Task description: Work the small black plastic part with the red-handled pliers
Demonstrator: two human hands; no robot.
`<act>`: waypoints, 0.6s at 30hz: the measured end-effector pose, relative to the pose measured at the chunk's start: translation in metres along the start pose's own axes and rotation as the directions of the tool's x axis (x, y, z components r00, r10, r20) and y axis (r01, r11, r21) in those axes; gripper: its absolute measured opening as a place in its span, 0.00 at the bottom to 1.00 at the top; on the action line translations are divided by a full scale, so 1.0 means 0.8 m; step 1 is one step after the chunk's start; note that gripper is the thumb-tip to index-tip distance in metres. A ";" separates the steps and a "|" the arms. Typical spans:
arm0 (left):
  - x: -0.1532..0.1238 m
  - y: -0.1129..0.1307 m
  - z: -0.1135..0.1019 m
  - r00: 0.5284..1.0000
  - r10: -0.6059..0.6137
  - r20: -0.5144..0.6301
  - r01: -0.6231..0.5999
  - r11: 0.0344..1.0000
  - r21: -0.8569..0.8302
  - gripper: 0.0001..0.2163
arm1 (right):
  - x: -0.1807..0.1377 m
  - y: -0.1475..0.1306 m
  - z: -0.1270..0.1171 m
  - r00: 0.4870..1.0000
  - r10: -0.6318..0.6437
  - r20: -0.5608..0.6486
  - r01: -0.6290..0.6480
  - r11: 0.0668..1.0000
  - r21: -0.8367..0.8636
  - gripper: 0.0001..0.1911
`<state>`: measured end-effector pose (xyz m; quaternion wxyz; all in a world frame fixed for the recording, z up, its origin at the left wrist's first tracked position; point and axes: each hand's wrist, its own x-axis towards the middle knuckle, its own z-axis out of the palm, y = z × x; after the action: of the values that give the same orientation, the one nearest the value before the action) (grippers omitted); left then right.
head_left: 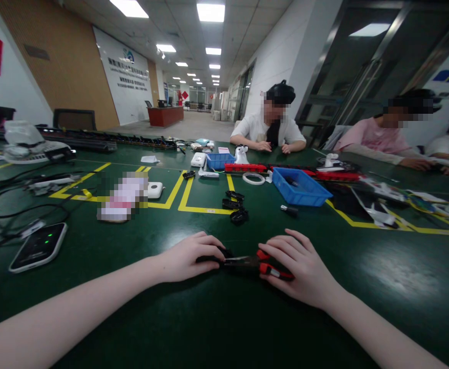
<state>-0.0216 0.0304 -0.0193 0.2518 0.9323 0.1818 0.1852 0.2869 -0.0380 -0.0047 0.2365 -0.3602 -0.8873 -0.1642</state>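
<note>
My right hand (299,266) is closed round the red and black handles of a pair of pliers (243,261), whose metal jaws point left. Closed too, my left hand (193,259) pinches a small black part (226,253) at the tip of the jaws; fingers cover most of it, so its kind is unclear. Both hands are low over the green table (224,318). Beyond them lie several similar black parts (236,202) in a loose group and a small black cylinder with a silver end (289,210).
A blue tray (303,192) stands beyond my right hand, a smaller blue bin (220,162) farther back. At left lie a phone (40,246), black cables (1,205) and a blurred-out flat thing (122,197). Co-workers sit across the table, one in a white shirt (247,125).
</note>
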 end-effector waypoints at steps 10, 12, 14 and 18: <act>0.001 0.000 -0.001 1.000 0.011 0.003 -0.011 1.000 -0.005 0.09 | -0.002 -0.004 0.009 0.999 0.026 0.032 -0.027 0.999 0.030 0.22; 0.001 0.001 -0.001 1.000 0.013 0.004 -0.013 1.000 -0.006 0.09 | -0.001 -0.006 0.009 0.999 0.036 0.040 -0.037 0.999 0.037 0.22; 0.001 0.002 -0.001 1.000 0.014 0.005 -0.014 1.000 -0.007 0.09 | -0.001 -0.007 0.009 0.998 0.046 0.042 -0.048 0.998 0.043 0.22; 0.001 0.002 -0.002 1.000 0.011 0.006 -0.011 1.000 -0.009 0.09 | -0.001 -0.008 0.009 0.996 0.068 0.060 -0.072 0.995 0.067 0.22</act>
<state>-0.0210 0.0298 -0.0169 0.2553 0.9328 0.1752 0.1846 0.2805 -0.0393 -0.0117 0.2289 -0.3875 -0.8856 -0.1146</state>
